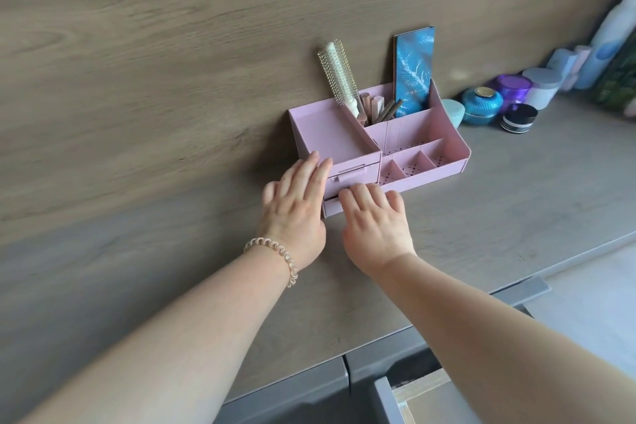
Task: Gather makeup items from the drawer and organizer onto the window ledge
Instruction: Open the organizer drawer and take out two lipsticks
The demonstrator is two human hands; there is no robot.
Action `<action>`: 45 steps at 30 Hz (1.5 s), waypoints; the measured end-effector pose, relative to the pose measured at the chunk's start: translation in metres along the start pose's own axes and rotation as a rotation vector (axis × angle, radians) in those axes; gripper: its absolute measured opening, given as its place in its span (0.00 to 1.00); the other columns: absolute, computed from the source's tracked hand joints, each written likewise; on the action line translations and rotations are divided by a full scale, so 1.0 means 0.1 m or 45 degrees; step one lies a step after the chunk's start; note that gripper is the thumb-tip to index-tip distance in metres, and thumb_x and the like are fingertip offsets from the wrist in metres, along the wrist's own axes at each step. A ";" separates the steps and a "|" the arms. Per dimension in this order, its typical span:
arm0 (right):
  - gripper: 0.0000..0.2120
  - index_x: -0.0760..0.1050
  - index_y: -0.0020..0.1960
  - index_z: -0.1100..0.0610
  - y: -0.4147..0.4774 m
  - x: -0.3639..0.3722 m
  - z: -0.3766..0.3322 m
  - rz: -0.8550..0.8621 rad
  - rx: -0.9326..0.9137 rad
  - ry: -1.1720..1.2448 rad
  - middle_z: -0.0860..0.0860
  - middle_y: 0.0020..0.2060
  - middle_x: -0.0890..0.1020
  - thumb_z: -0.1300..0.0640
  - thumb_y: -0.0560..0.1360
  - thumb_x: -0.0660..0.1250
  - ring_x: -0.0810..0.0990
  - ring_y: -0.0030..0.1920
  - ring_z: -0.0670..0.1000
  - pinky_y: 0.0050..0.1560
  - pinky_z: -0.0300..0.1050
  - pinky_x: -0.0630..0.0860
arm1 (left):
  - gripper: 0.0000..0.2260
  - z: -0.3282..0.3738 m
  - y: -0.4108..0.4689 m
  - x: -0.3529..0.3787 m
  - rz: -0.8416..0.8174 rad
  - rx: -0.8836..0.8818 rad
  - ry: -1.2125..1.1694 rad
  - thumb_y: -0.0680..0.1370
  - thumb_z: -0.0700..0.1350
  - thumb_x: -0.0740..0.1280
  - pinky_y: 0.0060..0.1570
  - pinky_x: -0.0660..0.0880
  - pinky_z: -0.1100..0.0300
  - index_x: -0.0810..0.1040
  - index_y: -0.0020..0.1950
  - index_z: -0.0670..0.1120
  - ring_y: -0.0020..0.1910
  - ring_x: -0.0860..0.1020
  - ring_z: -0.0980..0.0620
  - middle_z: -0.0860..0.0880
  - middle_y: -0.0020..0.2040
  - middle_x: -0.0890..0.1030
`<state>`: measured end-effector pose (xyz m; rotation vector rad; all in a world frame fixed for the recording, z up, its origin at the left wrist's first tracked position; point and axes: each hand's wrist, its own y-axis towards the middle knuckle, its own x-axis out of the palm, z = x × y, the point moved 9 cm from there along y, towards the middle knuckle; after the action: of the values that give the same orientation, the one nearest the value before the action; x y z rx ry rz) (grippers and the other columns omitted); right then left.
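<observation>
A pink organizer [444, 162] stands on the wooden counter against the wall panel. Its back slots hold a round hairbrush [339, 72], several pencils and sticks [378, 110] and a blue palette [413, 69]; the front compartments look empty. My left hand [296, 213], with a spiral hair tie on its wrist, lies flat with straight fingers against the organizer's left front corner beside the upper small drawer [354, 174]. My right hand [375, 227] has its fingers hooked over the front of the lower small drawer [332, 208], which sticks out slightly. That drawer's inside is hidden.
To the right along the wall stand a mint item [453, 112], a teal jar [481, 106], a black jar [519, 118], a purple jar [511, 88] and tall bottles [605, 41]. Below the counter edge a grey cabinet drawer [413, 396] is pulled out.
</observation>
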<state>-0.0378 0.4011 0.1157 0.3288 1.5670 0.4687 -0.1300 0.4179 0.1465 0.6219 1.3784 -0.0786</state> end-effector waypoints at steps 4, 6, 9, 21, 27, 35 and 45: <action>0.17 0.74 0.49 0.56 0.02 0.00 0.00 0.009 -0.069 -0.057 0.52 0.44 0.78 0.61 0.60 0.67 0.76 0.44 0.57 0.44 0.51 0.69 | 0.40 0.00 -0.02 0.04 -0.049 -0.013 0.027 0.63 0.40 0.66 0.57 0.67 0.51 0.58 0.74 0.48 0.71 0.65 0.47 0.48 0.75 0.63; 0.17 0.74 0.50 0.56 -0.01 -0.01 0.00 0.020 -0.112 -0.099 0.51 0.44 0.78 0.61 0.61 0.65 0.76 0.44 0.57 0.43 0.51 0.69 | 0.41 0.01 -0.03 0.07 -0.091 -0.016 0.048 0.64 0.40 0.66 0.59 0.65 0.51 0.56 0.75 0.48 0.73 0.62 0.47 0.48 0.76 0.60; 0.15 0.74 0.47 0.56 0.03 -0.03 0.00 0.003 -0.098 -0.101 0.52 0.41 0.78 0.62 0.60 0.66 0.76 0.43 0.57 0.44 0.51 0.70 | 0.41 0.01 -0.03 0.07 -0.142 -0.008 0.062 0.66 0.40 0.63 0.63 0.61 0.51 0.51 0.77 0.48 0.75 0.57 0.47 0.48 0.77 0.55; 0.11 0.76 0.39 0.54 -0.16 -0.15 0.06 0.079 -0.220 -0.049 0.53 0.43 0.80 0.63 0.59 0.71 0.75 0.37 0.58 0.36 0.48 0.70 | 0.43 0.00 -0.03 0.10 -0.229 -0.026 0.059 0.68 0.43 0.63 0.68 0.52 0.52 0.41 0.77 0.50 0.77 0.46 0.48 0.50 0.78 0.44; 0.16 0.80 0.44 0.50 -0.40 -0.27 0.16 0.077 -0.084 0.025 0.49 0.43 0.82 0.61 0.58 0.75 0.79 0.42 0.57 0.47 0.50 0.62 | 0.43 -0.02 -0.02 0.10 -0.318 -0.041 0.083 0.69 0.41 0.60 0.71 0.48 0.49 0.35 0.75 0.52 0.77 0.41 0.48 0.51 0.78 0.39; 0.15 0.76 0.35 0.51 -0.30 -0.33 0.12 0.010 -0.220 -0.015 0.48 0.36 0.78 0.65 0.54 0.76 0.76 0.36 0.54 0.57 0.55 0.63 | 0.43 0.02 -0.03 0.05 -0.348 -0.046 0.152 0.70 0.41 0.60 0.71 0.50 0.49 0.34 0.75 0.50 0.77 0.42 0.46 0.50 0.78 0.39; 0.04 0.79 0.40 0.50 -0.68 -0.53 0.15 -0.018 -0.262 0.058 0.47 0.37 0.80 0.54 0.65 0.71 0.79 0.40 0.54 0.62 0.58 0.63 | 0.40 0.01 -0.05 0.03 -0.428 -0.053 0.092 0.73 0.44 0.60 0.73 0.45 0.47 0.34 0.75 0.51 0.77 0.40 0.48 0.51 0.78 0.37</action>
<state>-0.0152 0.3181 0.1287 0.1504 1.5490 0.6248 -0.1307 0.4147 0.1417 0.3562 1.5405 -0.2988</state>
